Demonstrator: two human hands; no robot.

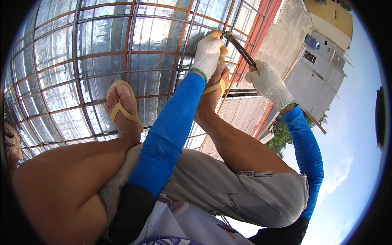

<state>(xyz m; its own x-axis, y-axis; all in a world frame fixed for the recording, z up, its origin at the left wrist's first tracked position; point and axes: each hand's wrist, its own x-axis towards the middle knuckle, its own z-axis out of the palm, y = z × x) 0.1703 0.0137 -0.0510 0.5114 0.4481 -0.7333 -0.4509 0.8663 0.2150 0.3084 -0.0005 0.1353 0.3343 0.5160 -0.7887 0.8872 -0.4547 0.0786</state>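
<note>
My right hand (269, 81), in a white knitted glove, is closed around the handles of a pair of pincers (241, 50). The jaws of the pincers meet the rebar grid (130, 34) at a bar crossing near its right edge. Beside those jaws is my left hand (209, 53), gloved too, with its fingers curled in at the same crossing. Whatever those fingers pinch is hidden or too small to name. Rusty and grey bars cross over shiny corrugated metal decking (102, 38).
My feet in yellow flip-flops (126, 108) stand on the grid and decking. A red edge (261, 30) borders the decking at right, with a lower roof (281, 32) and a grey building (316, 77) beyond. Another person's foot (12, 141) shows at far left.
</note>
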